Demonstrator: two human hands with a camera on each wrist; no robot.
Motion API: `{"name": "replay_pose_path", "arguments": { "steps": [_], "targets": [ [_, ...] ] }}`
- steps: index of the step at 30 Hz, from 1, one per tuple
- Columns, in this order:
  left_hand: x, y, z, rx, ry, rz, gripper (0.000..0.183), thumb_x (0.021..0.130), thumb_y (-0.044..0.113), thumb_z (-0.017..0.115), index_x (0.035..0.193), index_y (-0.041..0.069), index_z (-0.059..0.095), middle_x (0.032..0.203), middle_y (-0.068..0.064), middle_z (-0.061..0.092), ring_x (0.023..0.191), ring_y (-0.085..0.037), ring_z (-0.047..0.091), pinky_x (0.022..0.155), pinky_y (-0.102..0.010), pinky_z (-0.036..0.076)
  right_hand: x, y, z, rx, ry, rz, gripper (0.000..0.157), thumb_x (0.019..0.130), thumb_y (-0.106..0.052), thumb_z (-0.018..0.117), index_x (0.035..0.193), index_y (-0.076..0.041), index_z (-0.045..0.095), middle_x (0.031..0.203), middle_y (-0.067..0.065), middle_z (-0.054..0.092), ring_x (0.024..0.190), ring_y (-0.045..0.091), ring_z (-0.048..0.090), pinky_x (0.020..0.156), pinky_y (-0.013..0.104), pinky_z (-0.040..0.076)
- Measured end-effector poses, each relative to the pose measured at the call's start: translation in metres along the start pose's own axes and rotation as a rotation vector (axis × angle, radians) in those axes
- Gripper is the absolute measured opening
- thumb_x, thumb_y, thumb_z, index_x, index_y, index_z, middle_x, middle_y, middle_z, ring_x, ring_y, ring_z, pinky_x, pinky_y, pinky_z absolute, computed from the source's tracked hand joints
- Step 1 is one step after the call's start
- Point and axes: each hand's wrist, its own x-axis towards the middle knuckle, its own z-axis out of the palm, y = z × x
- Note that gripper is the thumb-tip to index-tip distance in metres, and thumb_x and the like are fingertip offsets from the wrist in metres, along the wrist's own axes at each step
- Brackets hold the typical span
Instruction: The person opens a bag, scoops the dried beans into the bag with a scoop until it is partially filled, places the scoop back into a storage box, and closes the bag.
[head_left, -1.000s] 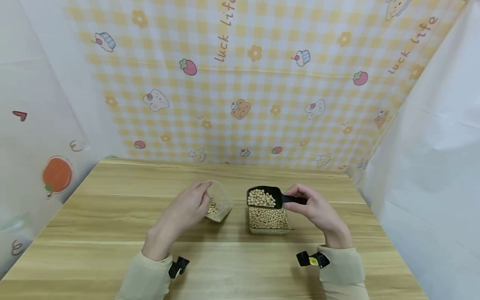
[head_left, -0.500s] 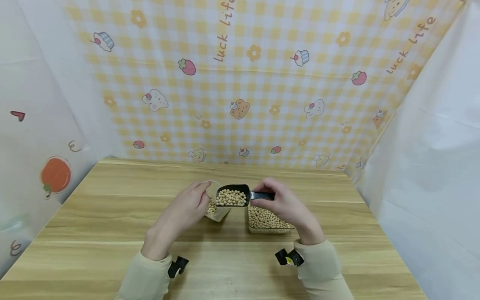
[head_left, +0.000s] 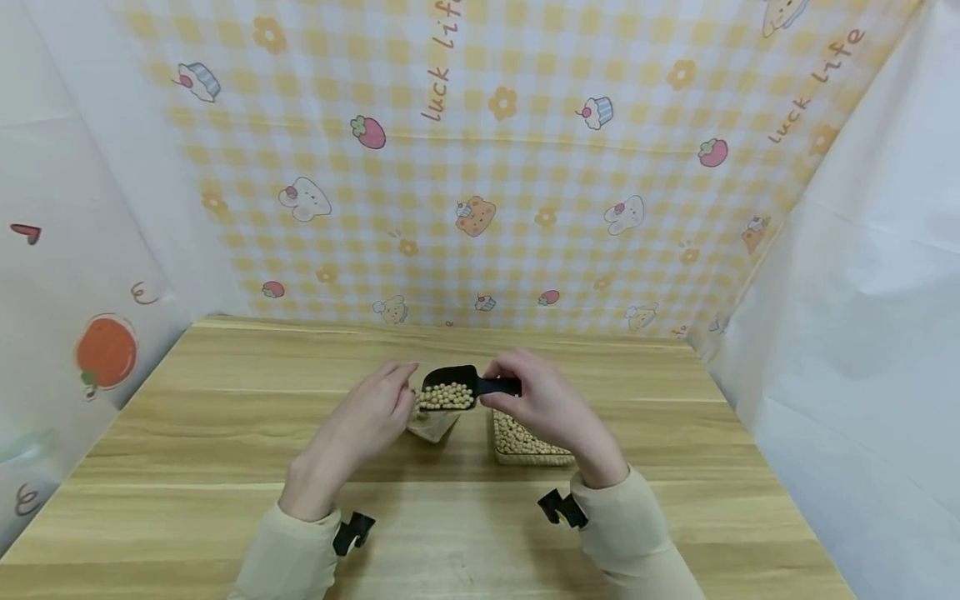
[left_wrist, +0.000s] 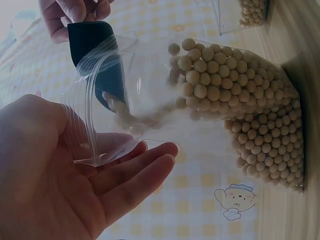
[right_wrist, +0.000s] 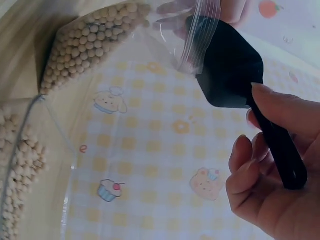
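Observation:
My left hand [head_left: 363, 421] holds the mouth of a clear zip bag [left_wrist: 150, 65], which stands on the table partly filled with pale round beans [left_wrist: 265, 142], likely soybeans. My right hand [head_left: 551, 408] grips the handle of a black scoop [head_left: 455, 377] between thumb and fingers. In the head view the scoop is over the bag with beans in it. The left wrist view shows its tip inside the bag's mouth, with blurred beans falling into the bag. A clear box [head_left: 531, 459] of the same beans sits under my right hand, which partly hides it.
The wooden table [head_left: 457, 533] spreads around both hands. A yellow checked cloth [head_left: 517, 175] hangs behind it, and white sheets [head_left: 847, 275] flank the sides. A strap-on camera mount [head_left: 352, 533] shows at each wrist.
My right hand has carried the loaded scoop left from above the box to the bag's mouth and tilted it; fewer beans lie in it. My left hand stays on the bag.

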Motion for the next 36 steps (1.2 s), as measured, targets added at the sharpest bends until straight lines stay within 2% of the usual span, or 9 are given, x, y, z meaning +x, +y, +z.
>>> {"name": "replay_pose_path", "arguments": {
  "steps": [5,11,19,24,30,33,36],
  "targets": [
    [-0.001,-0.001,-0.001,0.006,0.001,0.002,0.046,0.098,0.012,0.039,0.138,-0.008,0.048,0.099,-0.005,0.055,0.079,-0.017,0.049,0.073,-0.036,0.044,0.007,-0.013,-0.002,-0.143,-0.026,-0.055,0.012,0.087,-0.013,0.075,0.089,-0.015,0.063,0.09,-0.004,0.055,0.078,0.014,0.052,0.07,0.033,0.047],
    [-0.002,-0.003,-0.002,0.016,0.005,0.022,0.044,0.097,0.008,0.041,0.137,-0.009,0.05,0.09,-0.002,0.051,0.073,-0.016,0.046,0.068,-0.034,0.042,0.012,-0.026,-0.006,-0.291,-0.048,-0.172,0.015,0.084,-0.011,0.077,0.088,-0.012,0.062,0.088,-0.003,0.053,0.075,0.013,0.052,0.067,0.029,0.047],
    [-0.001,-0.002,-0.003,0.012,0.021,0.029,0.044,0.097,0.009,0.042,0.136,-0.009,0.051,0.093,-0.003,0.052,0.076,-0.017,0.047,0.071,-0.035,0.042,0.014,-0.04,-0.015,-0.35,-0.081,-0.201,0.014,0.085,-0.01,0.076,0.089,-0.012,0.062,0.085,-0.002,0.048,0.068,0.012,0.049,0.061,0.026,0.045],
    [-0.002,-0.002,-0.002,0.001,0.025,0.042,0.043,0.095,0.007,0.043,0.134,-0.01,0.052,0.089,-0.002,0.052,0.072,-0.016,0.046,0.068,-0.034,0.042,0.007,-0.038,-0.027,-0.308,-0.044,-0.227,0.016,0.084,-0.009,0.077,0.089,-0.011,0.061,0.088,-0.002,0.053,0.074,0.013,0.052,0.065,0.028,0.047],
    [-0.002,-0.002,-0.001,-0.018,0.04,0.037,0.044,0.094,0.005,0.043,0.135,-0.011,0.051,0.089,-0.004,0.053,0.07,-0.015,0.045,0.068,-0.035,0.042,-0.011,-0.023,-0.059,-0.254,0.018,-0.169,0.018,0.08,-0.006,0.079,0.088,-0.012,0.064,0.087,-0.004,0.06,0.076,0.013,0.054,0.069,0.034,0.047],
    [-0.003,-0.002,-0.002,-0.015,0.055,0.026,0.045,0.094,0.006,0.042,0.135,-0.011,0.05,0.091,-0.005,0.054,0.071,-0.016,0.047,0.069,-0.035,0.043,-0.019,-0.008,-0.067,-0.236,0.006,-0.099,0.017,0.081,-0.006,0.078,0.087,-0.013,0.064,0.085,-0.005,0.059,0.077,0.014,0.053,0.07,0.034,0.045],
    [-0.003,-0.002,-0.003,-0.008,0.065,0.029,0.045,0.094,0.006,0.043,0.135,-0.011,0.05,0.096,-0.008,0.056,0.075,-0.018,0.049,0.072,-0.036,0.043,-0.026,0.012,-0.066,-0.241,-0.028,-0.024,0.017,0.082,-0.006,0.077,0.084,-0.015,0.063,0.083,-0.005,0.056,0.075,0.015,0.051,0.068,0.035,0.044]
  ]
}}
